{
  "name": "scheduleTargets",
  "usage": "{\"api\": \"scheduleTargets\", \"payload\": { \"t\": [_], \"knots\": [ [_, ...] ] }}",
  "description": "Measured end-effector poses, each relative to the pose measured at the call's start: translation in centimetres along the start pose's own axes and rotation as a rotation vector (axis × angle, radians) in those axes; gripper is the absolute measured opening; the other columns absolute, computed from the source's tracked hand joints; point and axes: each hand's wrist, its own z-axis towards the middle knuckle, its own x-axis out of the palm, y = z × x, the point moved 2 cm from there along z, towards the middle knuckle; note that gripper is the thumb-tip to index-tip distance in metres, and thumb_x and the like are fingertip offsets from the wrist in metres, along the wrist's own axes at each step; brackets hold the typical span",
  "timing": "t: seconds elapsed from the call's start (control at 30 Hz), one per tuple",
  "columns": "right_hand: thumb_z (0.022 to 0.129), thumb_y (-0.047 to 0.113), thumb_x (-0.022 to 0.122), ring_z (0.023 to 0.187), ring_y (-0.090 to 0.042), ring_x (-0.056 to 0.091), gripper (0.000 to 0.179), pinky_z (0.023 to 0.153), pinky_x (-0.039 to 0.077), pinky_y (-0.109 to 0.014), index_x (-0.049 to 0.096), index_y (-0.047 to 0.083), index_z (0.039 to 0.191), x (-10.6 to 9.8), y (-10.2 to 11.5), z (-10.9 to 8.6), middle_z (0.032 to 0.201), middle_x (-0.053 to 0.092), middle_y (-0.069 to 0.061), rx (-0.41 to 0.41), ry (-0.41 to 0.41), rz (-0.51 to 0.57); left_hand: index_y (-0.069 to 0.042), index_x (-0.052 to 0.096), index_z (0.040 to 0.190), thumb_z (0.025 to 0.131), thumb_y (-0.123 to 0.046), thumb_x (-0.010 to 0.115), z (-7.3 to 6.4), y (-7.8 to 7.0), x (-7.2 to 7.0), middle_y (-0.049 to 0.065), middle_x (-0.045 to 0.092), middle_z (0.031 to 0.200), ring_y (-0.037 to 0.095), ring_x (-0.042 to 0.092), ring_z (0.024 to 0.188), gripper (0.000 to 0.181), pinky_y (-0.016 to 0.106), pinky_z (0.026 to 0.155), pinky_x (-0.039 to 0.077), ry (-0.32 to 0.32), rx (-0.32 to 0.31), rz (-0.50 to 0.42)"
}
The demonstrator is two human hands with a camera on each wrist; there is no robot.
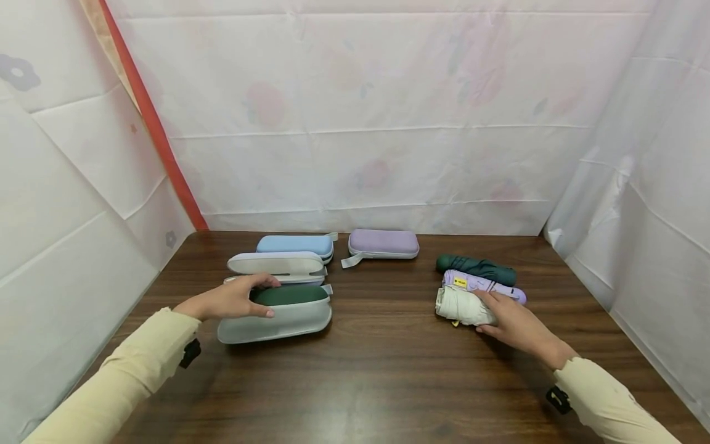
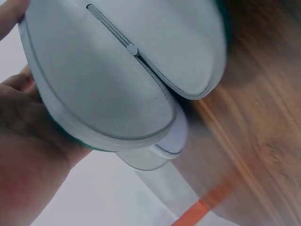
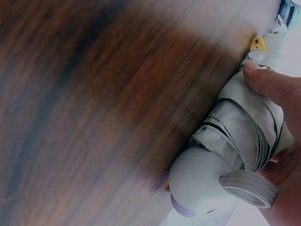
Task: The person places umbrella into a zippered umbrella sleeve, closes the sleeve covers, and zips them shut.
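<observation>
At the left of the head view, my left hand (image 1: pixel 235 299) holds the upper half of a dark green zip case (image 1: pixel 294 296), thumb in front and fingers behind. The case stands unzipped and spread apart, its grey lining (image 2: pixel 94 80) and zip showing in the left wrist view. On the right, my right hand (image 1: pixel 518 324) grips a folded white umbrella (image 1: pixel 462 305). In the right wrist view its thumb lies along the wrapped cloth (image 3: pixel 244 117), and the white handle end (image 3: pixel 200 176) with a wrist loop points away from the palm. The palm hides part of the umbrella.
Behind the green case sit an open whitish case (image 1: pixel 277 264) and a blue case (image 1: pixel 294 245). A purple case (image 1: pixel 383 242) lies at the back middle. Beside the white umbrella are a lilac umbrella (image 1: pixel 482 284) and a dark green one (image 1: pixel 481 269). Cloth curtains (image 1: pixel 355 166) surround the wooden table (image 1: pixel 377 376).
</observation>
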Motion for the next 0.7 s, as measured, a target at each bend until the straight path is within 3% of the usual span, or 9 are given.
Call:
{"api": "scheduleTargets", "payload": {
  "t": [0.3, 0.7],
  "knots": [
    [0.075, 0.018, 0.082, 0.102, -0.032, 0.058, 0.067, 0.082, 0.047, -0.048, 0.05, -0.003, 0.129, -0.1, 0.0, 0.0, 0.113, 0.059, -0.021, -0.009, 0.0, -0.001, -0.002, 0.049, 0.135, 0.086, -0.035, 0.071, 1.2, -2.4, 0.4, 0.012, 0.053, 0.129, 0.028, 0.049, 0.116, 0.062, 0.048, 0.093, 0.042, 0.021, 0.023, -0.03],
    [0.075, 0.017, 0.081, 0.103, -0.033, 0.058, 0.066, 0.083, 0.047, -0.049, 0.049, -0.004, 0.129, -0.2, 0.2, -0.1, 0.114, 0.059, -0.021, -0.016, 0.003, 0.007, -0.01, 0.053, 0.135, 0.087, -0.038, 0.069, 5.4, -6.3, 2.8, 0.007, 0.051, 0.134, 0.024, 0.046, 0.123, 0.058, 0.046, 0.097, 0.039, 0.082, 0.082, -0.071]
  ]
}}
